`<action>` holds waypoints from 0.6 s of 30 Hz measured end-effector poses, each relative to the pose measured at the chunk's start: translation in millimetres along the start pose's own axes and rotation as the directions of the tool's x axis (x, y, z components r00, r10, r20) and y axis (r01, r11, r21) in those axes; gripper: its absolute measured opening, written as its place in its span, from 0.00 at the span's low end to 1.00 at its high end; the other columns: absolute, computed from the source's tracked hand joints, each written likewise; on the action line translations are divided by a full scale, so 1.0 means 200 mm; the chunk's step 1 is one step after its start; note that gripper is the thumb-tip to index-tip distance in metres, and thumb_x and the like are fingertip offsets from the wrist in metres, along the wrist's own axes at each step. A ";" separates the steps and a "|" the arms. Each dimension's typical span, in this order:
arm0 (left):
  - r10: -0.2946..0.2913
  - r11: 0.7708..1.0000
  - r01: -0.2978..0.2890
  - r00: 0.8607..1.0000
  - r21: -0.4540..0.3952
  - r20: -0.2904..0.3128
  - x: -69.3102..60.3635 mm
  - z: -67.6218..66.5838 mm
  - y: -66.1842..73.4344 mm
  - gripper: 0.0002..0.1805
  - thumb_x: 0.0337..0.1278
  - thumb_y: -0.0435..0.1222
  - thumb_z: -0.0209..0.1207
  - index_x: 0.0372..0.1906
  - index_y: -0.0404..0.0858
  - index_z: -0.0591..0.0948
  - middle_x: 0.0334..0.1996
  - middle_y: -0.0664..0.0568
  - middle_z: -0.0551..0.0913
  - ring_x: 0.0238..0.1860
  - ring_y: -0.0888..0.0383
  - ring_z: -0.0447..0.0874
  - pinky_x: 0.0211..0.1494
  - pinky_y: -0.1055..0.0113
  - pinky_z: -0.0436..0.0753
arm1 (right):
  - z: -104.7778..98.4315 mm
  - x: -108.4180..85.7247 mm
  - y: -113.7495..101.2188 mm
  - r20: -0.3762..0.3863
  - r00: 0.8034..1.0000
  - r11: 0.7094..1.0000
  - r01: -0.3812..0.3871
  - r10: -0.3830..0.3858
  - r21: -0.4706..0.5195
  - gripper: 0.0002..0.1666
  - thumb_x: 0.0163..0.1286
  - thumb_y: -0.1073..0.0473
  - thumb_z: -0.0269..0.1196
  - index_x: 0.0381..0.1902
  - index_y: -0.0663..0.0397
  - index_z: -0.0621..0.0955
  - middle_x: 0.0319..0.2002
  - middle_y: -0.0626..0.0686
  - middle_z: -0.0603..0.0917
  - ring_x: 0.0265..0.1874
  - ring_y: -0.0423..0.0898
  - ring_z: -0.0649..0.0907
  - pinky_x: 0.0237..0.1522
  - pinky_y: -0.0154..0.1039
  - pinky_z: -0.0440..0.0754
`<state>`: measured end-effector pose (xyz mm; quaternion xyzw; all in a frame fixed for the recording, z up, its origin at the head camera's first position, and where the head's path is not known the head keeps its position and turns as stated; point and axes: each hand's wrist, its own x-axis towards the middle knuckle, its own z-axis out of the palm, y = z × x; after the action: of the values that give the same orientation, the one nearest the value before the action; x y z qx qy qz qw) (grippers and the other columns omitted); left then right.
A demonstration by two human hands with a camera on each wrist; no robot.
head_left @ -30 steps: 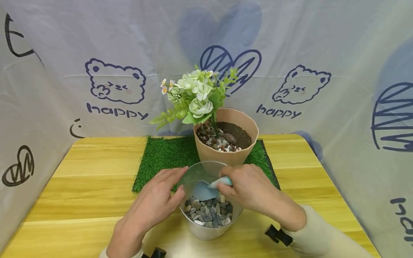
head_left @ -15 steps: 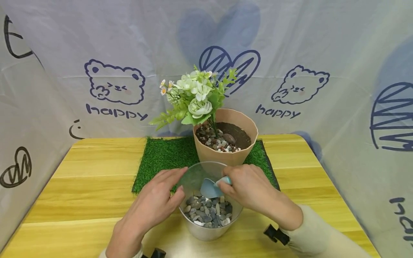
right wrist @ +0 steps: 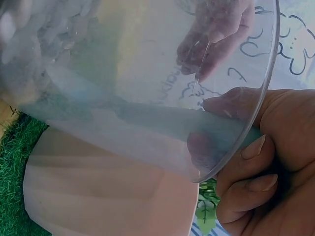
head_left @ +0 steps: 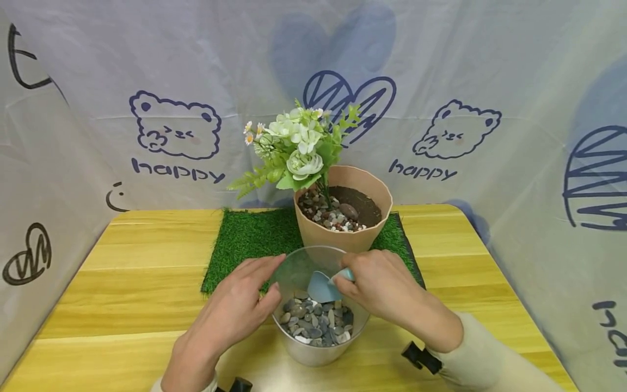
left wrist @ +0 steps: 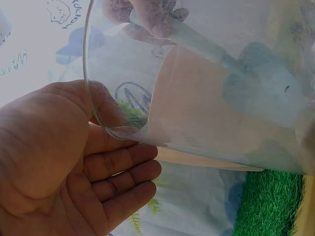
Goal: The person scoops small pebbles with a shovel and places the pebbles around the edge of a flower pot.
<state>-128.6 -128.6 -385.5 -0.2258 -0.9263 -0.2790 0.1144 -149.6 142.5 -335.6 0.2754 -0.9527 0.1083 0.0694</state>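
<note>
A clear plastic bucket (head_left: 313,354) stands at the front middle of the table, with grey and white pebbles (head_left: 315,324) in its bottom. My right hand (head_left: 382,283) grips the handle of a pale blue hand trowel (head_left: 323,287), fingers curled round it at the bucket's right rim. The trowel's blade tilts down inside the bucket, by the far edge of the pebbles. My left hand (head_left: 235,305) rests against the bucket's left side near the rim. In the left wrist view its fingers (left wrist: 123,184) are fairly straight and hold nothing.
Behind the bucket, a peach flowerpot (head_left: 338,237) stands on a green artificial grass mat (head_left: 254,234). It holds soil, small stones and a bunch of white and green flowers (head_left: 301,141). Patterned cloth (head_left: 313,49) hangs around the back and sides of the wooden table (head_left: 122,294).
The trowel blade has shifted a little to the right inside the bucket and tilted up. My left hand, the bucket and the flowerpot stay where they were.
</note>
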 end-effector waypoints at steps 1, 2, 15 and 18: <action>0.003 1.000 -0.003 1.000 -0.001 -0.003 0.00 0.00 0.00 0.29 0.69 0.39 0.59 0.74 0.42 0.77 0.68 0.50 0.82 0.68 0.51 0.80 0.71 0.49 0.80 | 0.00 0.00 0.00 0.001 1.000 1.000 -0.002 0.002 -0.002 0.23 0.69 0.52 0.66 0.18 0.41 0.67 0.14 0.39 0.60 0.13 0.38 0.63 0.14 0.34 0.58; 0.003 1.000 -0.003 1.000 -0.001 -0.003 0.00 0.00 0.00 0.29 0.69 0.39 0.59 0.74 0.42 0.77 0.68 0.50 0.82 0.68 0.51 0.80 0.71 0.49 0.81 | 0.00 0.00 0.00 0.002 1.000 1.000 -0.002 0.002 -0.004 0.23 0.69 0.52 0.67 0.18 0.41 0.67 0.14 0.39 0.60 0.13 0.38 0.63 0.14 0.34 0.59; 0.009 1.000 -0.009 1.000 -0.003 -0.011 0.00 0.00 0.00 0.29 0.70 0.38 0.59 0.74 0.42 0.77 0.68 0.51 0.83 0.67 0.51 0.81 0.70 0.49 0.81 | -0.01 0.00 0.00 0.010 1.000 1.000 0.004 -0.004 -0.014 0.25 0.69 0.51 0.67 0.18 0.41 0.65 0.15 0.39 0.56 0.14 0.39 0.61 0.14 0.34 0.57; 0.012 1.000 -0.012 1.000 -0.002 -0.010 0.00 0.00 0.00 0.29 0.70 0.38 0.59 0.74 0.42 0.77 0.68 0.50 0.82 0.67 0.51 0.81 0.70 0.49 0.81 | -0.01 0.00 0.00 0.007 1.000 1.000 0.008 -0.008 -0.009 0.25 0.69 0.51 0.67 0.18 0.41 0.66 0.15 0.39 0.56 0.14 0.39 0.62 0.14 0.34 0.57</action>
<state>-128.5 -128.9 -385.2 -0.2299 -0.9242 -0.2802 0.1204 -149.2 142.9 -333.3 0.2792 -0.9523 0.1026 0.0681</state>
